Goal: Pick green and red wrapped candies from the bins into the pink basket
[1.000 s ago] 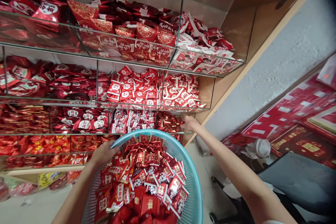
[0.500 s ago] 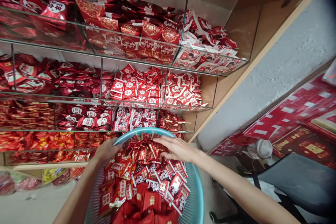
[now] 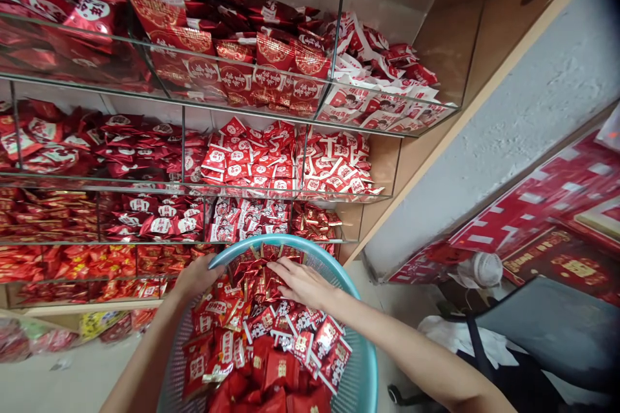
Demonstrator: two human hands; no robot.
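Observation:
A blue-green plastic basket (image 3: 367, 335) is full of red wrapped sweets in several kinds. My left hand (image 3: 197, 276) grips its rim at the far left, with the fingers partly hidden. Inside the basket, my right hand (image 3: 301, 282) lies over dark red, gold-edged sweets (image 3: 256, 276), fingers stretched out and touching them. Closer to me are red-and-white packets (image 3: 303, 343), orange-red packets (image 3: 223, 306) and plain red packets with gold print (image 3: 281, 368).
Beyond the basket rises a shelf unit with glass-fronted compartments (image 3: 261, 190) of red packaged sweets. To the right stand a grey wall (image 3: 523, 110), a dark chair (image 3: 547, 329) and red boxes (image 3: 571, 264). Bagged goods (image 3: 99, 324) lie under the shelf at left.
My right hand has moved left and slightly down, from near the rim onto the middle of the dark red sweets. The left hand keeps its hold on the basket.

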